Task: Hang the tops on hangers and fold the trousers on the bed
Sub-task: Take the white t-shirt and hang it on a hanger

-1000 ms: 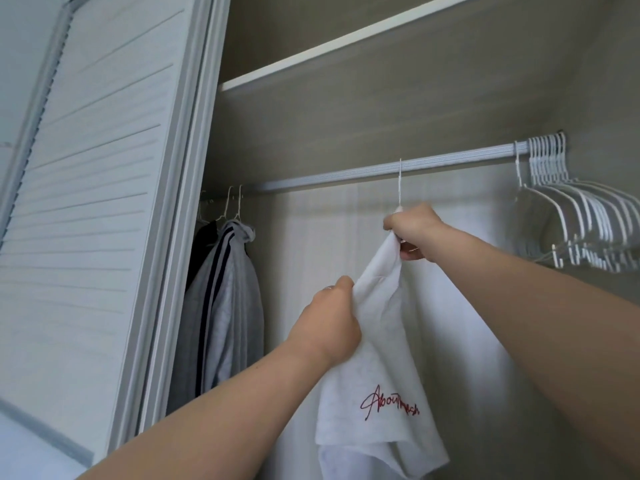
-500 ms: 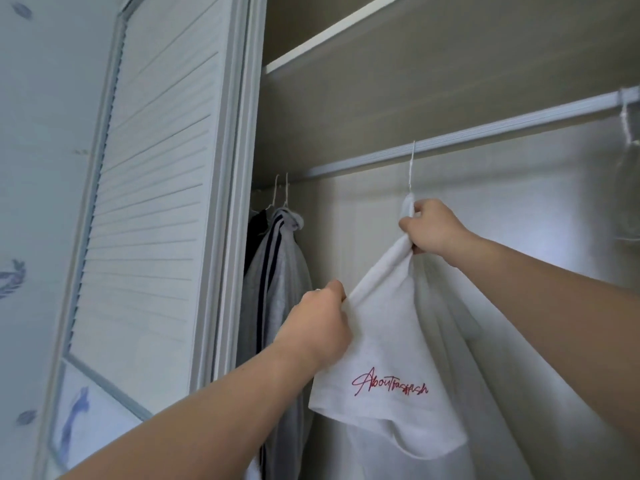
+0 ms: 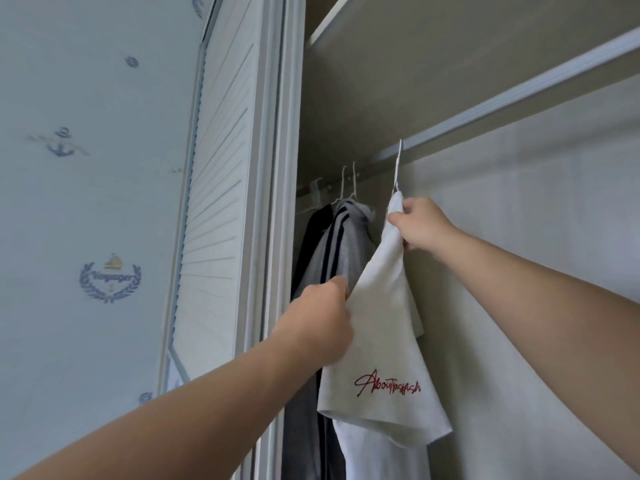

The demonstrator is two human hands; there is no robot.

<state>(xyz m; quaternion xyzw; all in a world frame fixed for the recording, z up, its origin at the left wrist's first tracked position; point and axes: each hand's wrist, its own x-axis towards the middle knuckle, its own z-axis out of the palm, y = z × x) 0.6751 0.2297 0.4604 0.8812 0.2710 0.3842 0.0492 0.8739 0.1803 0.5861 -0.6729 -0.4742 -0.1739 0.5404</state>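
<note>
White top (image 3: pixel 379 327), collar in fingers (image 3: pixel 397 220) (right hand (image 3: pixel 421 227))

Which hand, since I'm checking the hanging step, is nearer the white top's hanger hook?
Right. The right hand pinches the white top just below the hook; the left hand grips the top's edge lower down and to the left.

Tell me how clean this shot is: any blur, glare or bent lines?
Head view: soft, even light with no glare, though the corner by the striped grey top is dimmer. Head view: the wardrobe rail and louvred door slant and splay from the wide lens. Head view: the wallpaper emblems look slightly smeared, but the red script on the white T-shirt is legible.
</note>
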